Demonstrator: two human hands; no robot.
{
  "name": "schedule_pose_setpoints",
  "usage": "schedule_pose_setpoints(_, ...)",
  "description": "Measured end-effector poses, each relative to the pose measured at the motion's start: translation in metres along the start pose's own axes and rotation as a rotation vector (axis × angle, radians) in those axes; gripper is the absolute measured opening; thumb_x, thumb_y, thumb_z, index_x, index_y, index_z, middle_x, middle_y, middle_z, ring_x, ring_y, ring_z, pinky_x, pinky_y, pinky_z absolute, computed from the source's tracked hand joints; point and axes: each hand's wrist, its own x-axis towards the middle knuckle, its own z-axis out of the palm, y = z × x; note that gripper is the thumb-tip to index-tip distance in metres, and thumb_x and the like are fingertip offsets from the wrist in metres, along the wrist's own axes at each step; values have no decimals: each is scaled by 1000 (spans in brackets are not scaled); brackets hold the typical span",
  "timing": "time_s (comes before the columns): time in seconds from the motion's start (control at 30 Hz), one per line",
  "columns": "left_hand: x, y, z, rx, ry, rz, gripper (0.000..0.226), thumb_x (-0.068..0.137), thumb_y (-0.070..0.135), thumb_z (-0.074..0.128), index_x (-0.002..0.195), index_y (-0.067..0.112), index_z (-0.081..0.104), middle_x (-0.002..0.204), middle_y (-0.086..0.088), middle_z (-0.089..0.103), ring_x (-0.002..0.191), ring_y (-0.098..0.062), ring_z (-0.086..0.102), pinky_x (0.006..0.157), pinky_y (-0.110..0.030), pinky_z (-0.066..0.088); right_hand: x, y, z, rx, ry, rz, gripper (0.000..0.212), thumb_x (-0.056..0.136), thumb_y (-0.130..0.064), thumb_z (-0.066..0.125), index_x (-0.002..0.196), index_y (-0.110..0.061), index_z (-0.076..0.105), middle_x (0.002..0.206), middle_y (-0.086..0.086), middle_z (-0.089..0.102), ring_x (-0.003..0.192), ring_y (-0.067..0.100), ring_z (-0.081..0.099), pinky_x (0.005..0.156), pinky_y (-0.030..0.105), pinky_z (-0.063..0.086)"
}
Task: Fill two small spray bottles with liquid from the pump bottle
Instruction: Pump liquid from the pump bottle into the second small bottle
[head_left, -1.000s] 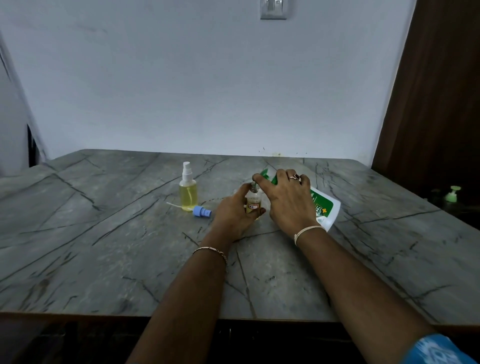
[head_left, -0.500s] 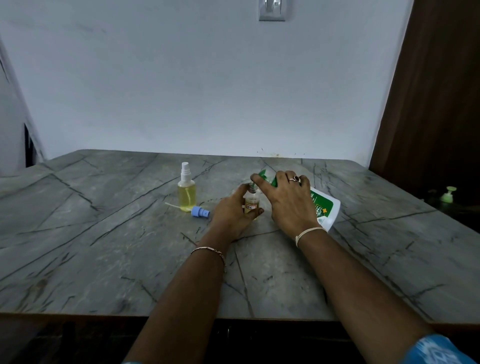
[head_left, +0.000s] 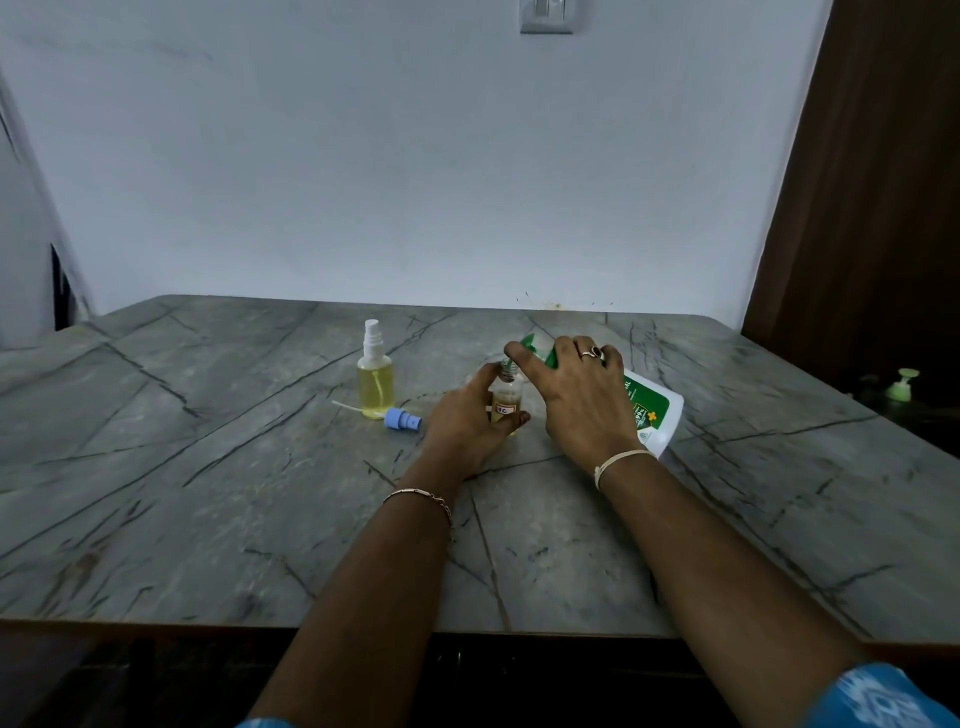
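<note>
While the open spray bottle (head_left: 506, 402) is clasped by the left hand (head_left: 467, 421) and the tilted pump bottle (head_left: 641, 408) by the right hand (head_left: 576, 395), liquid could be spilled on the table (head_left: 208, 493) if the nozzle is misaligned.

the near half of the table (head_left: 208, 519) lies open on both sides of the forearms. left of centre, a capped spray bottle (head_left: 375, 382) and a loose blue sprayer (head_left: 401, 420) block the way; beyond them the surface is bare.
</note>
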Motion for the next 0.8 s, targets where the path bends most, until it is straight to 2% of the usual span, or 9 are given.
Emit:
schedule_pose_setpoints(0.1,-2,1,0,4,9,9,56,80,41,71,128,29,45,109,-4,68,97,-23,65,83,-32,49,-1,1,1,-13,-11,1,87,74,-11,67,142,-35,18,113,14,52,110,35,49,93,52,38)
schedule_pose_setpoints(0.33,-2,4,-1,28,12,16,60,82,41,69,134,27,42,113,-4,67,102,-23,63,78,-24,41,4,-4,2,21,3,28,73,78,-16,64,138,-32,26,117,13,52,112,33,48,95,50,36)
schedule_pose_setpoints(0.53,-3,3,-1,10,7,7,57,81,41,70,130,29,43,110,-5,68,100,-23,64,78,-26,44,4,1,4,58,14,-16,76,78,-16,64,141,-33,23,118,12,52,113,32,47,95,49,36)
schedule_pose_setpoints(0.63,-3,4,-2,14,4,5,58,81,40,69,131,28,43,113,-5,67,101,-24,64,83,-30,48,1,10,4,117,18,-64,78,80,-29,63,144,-37,19,118,11,53,113,31,48,95,47,38)
schedule_pose_setpoints(0.7,-4,5,-3,10,14,12,58,82,36,69,133,26,43,113,-6,68,102,-25,63,82,-28,46,-1,14,2,171,29,-94,79,79,-41,56,147,-39,16,116,9,54,112,28,48,93,45,38)
schedule_pose_setpoints(0.8,-5,6,-3,6,18,20,58,82,34,70,133,24,43,113,-7,68,103,-26,63,80,-26,44,-2,17,-2,279,27,-97,84,77,-45,54,149,-42,11,117,5,57,112,26,50,92,43,42)
